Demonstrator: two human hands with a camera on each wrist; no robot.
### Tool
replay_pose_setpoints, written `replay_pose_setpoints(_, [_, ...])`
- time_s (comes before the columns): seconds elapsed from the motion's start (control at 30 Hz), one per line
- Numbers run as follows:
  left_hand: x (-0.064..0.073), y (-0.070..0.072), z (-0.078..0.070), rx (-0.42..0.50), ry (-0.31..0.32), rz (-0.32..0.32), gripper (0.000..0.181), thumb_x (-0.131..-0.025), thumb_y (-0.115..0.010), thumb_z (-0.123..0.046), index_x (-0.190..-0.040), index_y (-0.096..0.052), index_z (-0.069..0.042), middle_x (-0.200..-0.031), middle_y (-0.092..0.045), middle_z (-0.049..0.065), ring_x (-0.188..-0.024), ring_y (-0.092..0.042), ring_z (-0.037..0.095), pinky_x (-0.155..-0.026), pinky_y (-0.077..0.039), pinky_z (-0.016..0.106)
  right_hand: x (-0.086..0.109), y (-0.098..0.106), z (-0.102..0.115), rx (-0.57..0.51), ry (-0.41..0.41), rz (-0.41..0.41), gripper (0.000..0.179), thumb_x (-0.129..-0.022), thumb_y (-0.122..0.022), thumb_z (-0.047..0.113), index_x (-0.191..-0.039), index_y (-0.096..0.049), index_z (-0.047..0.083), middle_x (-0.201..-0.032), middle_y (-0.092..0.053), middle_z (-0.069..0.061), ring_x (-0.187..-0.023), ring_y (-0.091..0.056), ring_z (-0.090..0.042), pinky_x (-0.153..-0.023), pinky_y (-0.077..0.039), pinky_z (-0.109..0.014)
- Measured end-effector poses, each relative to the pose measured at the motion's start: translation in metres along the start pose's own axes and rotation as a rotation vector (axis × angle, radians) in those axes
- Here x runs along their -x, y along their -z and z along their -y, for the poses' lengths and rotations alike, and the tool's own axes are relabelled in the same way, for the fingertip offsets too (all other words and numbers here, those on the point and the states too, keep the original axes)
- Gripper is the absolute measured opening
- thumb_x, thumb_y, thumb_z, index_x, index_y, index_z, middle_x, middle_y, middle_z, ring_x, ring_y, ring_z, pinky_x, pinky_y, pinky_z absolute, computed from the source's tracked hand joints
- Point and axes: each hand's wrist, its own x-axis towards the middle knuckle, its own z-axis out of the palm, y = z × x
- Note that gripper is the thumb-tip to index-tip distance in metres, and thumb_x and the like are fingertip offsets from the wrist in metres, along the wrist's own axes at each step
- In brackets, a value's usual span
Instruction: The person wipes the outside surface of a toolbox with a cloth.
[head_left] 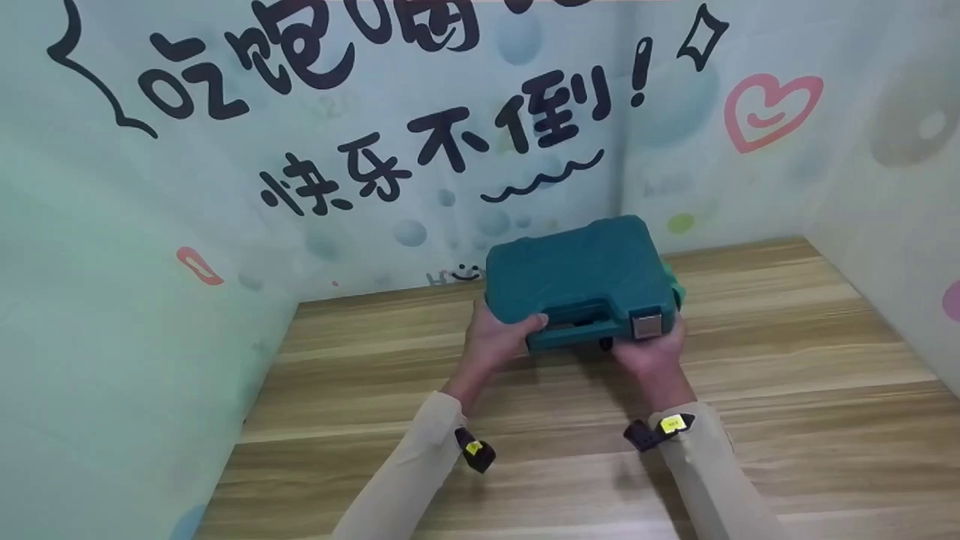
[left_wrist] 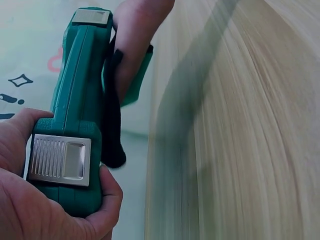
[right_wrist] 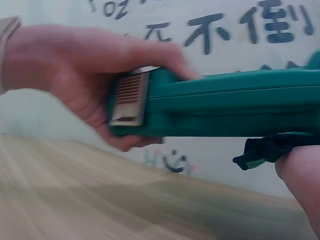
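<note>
A teal hard plastic carrying case (head_left: 574, 266) is held up over the wooden tabletop, its carry handle (head_left: 581, 330) toward me. My left hand (head_left: 495, 334) grips the left end, thumb on top and fingers underneath, around a metal latch (left_wrist: 60, 160). Under the right end lies my right hand (head_left: 652, 356), supporting the case from below; its fingers are mostly hidden. A dark limp strip of fabric (left_wrist: 112, 110) hangs between that hand and the case. Past the same hand shows a green piece with a black edge (left_wrist: 139, 82). A second latch (head_left: 647, 325) faces me near the right corner.
Wood-grain tabletop (head_left: 360, 360) spreads below both arms. A printed wall cloth (head_left: 450, 217) with dark lettering stands close behind the case, and pale side walls (head_left: 150, 322) flank the table. Each sleeved wrist wears a small black device (head_left: 475, 450).
</note>
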Motion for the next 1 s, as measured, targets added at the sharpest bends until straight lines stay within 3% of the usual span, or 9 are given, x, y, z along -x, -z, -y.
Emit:
replay_pose_setpoints(0.13, [-0.001,0.001,0.003,-0.020,-0.001,-0.009,0.108,-0.083,-0.085,-0.041,-0.161,-0.017,-0.011,-0.158,-0.034,0.014,-0.140,-0.038,0.031,-0.111,-0.035,0.049,0.002,-0.006,0.016,-0.008,0.028,-0.006,0.065,-0.105,-0.046,0.046,-0.163,-0.021,0.031,-0.162,-0.032,0.005,-0.148,-0.026,-0.018,-0.118,-0.017,-0.038])
replay_pose_setpoints(0.23, [-0.001,0.001,0.004,-0.021,-0.001,-0.009,0.108,-0.082,-0.085,-0.041,-0.161,-0.017,-0.012,-0.158,-0.034,0.013,-0.140,-0.037,0.030,-0.111,-0.035,0.049,0.002,-0.006,0.020,0.005,0.035,-0.026,0.069,-0.103,-0.050,0.046,-0.162,-0.018,0.032,-0.161,-0.032,0.005,-0.147,-0.027,-0.017,-0.118,-0.019,-0.039])
replay_pose_setpoints(0.33, [-0.002,0.001,0.003,-0.006,-0.004,0.000,0.110,-0.082,-0.085,-0.041,-0.162,-0.016,-0.012,-0.159,-0.033,0.012,-0.141,-0.037,0.030,-0.111,-0.035,0.049,0.002,-0.003,0.017,0.010,0.051,-0.024,0.065,-0.104,-0.049,0.043,-0.162,-0.022,0.031,-0.160,-0.035,0.005,-0.146,-0.030,-0.016,-0.117,-0.020,-0.037])
replay_pose_setpoints(0.6, [-0.007,0.005,0.004,0.052,0.008,-0.019,0.108,-0.082,-0.085,-0.042,-0.161,-0.017,-0.013,-0.158,-0.034,0.011,-0.139,-0.038,0.028,-0.111,-0.035,0.046,0.004,0.002,-0.004,0.050,0.061,0.086,0.057,-0.103,-0.045,0.028,-0.159,-0.034,0.021,-0.157,-0.041,0.003,-0.144,-0.032,-0.015,-0.118,-0.016,-0.034])
replay_pose_setpoints(0.8, [-0.009,0.005,0.002,0.041,-0.002,-0.015,0.108,-0.082,-0.086,-0.042,-0.160,-0.018,-0.012,-0.157,-0.035,0.012,-0.137,-0.040,0.029,-0.110,-0.036,0.047,0.009,-0.003,0.002,0.038,0.057,0.060,0.060,-0.103,-0.043,0.034,-0.161,-0.028,0.026,-0.159,-0.037,0.004,-0.145,-0.030,-0.016,-0.118,-0.017,-0.036])
replay_pose_setpoints(1.0, [-0.008,0.004,0.002,0.030,-0.005,-0.030,0.108,-0.082,-0.086,-0.040,-0.161,-0.017,-0.013,-0.159,-0.033,0.011,-0.138,-0.038,0.029,-0.111,-0.034,0.048,0.008,-0.009,0.016,0.018,0.106,0.014,0.061,-0.103,-0.044,0.043,-0.159,-0.022,0.031,-0.156,-0.037,0.003,-0.142,-0.033,-0.018,-0.115,-0.023,-0.035])
